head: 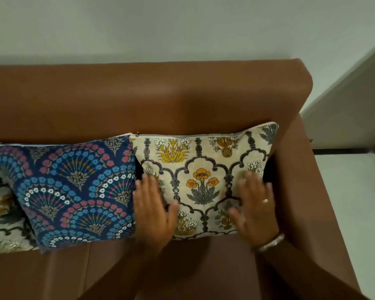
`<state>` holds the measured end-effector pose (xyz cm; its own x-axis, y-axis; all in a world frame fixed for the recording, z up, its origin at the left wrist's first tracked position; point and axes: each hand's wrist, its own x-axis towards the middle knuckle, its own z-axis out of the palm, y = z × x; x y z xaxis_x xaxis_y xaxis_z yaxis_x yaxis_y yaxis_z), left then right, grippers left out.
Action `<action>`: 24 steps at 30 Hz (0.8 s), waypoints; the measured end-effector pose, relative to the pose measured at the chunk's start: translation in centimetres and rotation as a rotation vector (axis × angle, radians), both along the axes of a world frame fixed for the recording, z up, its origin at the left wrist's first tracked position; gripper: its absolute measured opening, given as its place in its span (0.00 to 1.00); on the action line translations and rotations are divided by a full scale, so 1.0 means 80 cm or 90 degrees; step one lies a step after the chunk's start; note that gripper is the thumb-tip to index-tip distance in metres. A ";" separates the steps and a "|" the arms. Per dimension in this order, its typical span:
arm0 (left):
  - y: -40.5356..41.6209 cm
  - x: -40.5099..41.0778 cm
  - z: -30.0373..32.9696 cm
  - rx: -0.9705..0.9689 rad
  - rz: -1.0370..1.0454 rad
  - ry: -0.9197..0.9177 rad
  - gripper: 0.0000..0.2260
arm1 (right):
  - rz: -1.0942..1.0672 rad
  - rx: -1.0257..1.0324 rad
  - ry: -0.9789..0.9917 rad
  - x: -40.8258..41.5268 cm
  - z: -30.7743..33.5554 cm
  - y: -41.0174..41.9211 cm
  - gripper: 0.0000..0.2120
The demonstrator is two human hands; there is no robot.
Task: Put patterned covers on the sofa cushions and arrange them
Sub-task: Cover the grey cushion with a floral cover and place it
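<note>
A cream cushion point(201, 169) with orange flowers and grey arches leans against the brown sofa backrest point(139, 100) at the right end. My left hand point(154, 211) lies flat on its left part, fingers spread. My right hand point(256, 206), with a ring and a bangle, lies flat on its right part. Neither hand grips anything. To the left stands a dark blue cushion point(74, 187) with fan-shaped flower rows, touching the cream one. A third cream patterned cushion point(2, 213) shows partly at the left edge, behind the blue one.
The sofa's right armrest point(307, 191) runs beside the cream cushion. The brown seat point(52, 276) stretches in front of the cushions. A pale wall point(160, 29) rises behind the sofa, and light floor point(355, 191) lies to the right.
</note>
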<state>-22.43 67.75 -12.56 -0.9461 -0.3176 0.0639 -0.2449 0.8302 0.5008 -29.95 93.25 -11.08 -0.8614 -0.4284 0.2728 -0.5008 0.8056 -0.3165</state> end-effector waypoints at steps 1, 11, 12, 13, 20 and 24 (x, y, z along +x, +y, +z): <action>-0.001 -0.003 -0.008 -0.163 -0.150 0.061 0.37 | 0.156 0.084 0.077 0.004 -0.009 -0.006 0.39; -0.105 -0.156 0.056 -0.339 -0.191 -0.024 0.31 | 0.055 0.282 0.084 -0.193 0.025 0.034 0.44; -0.100 -0.152 0.061 -0.329 -0.182 -0.039 0.30 | 0.034 0.279 0.038 -0.193 0.034 0.032 0.44; -0.092 -0.147 0.065 -0.320 -0.170 -0.049 0.30 | 0.032 0.265 0.013 -0.192 0.042 0.028 0.43; -0.014 -0.053 0.029 0.392 0.310 0.080 0.31 | -0.297 -0.373 -0.364 -0.072 0.022 0.013 0.41; 0.004 -0.039 -0.005 0.966 0.465 -0.138 0.38 | -0.291 -0.501 -0.597 -0.035 0.018 0.001 0.36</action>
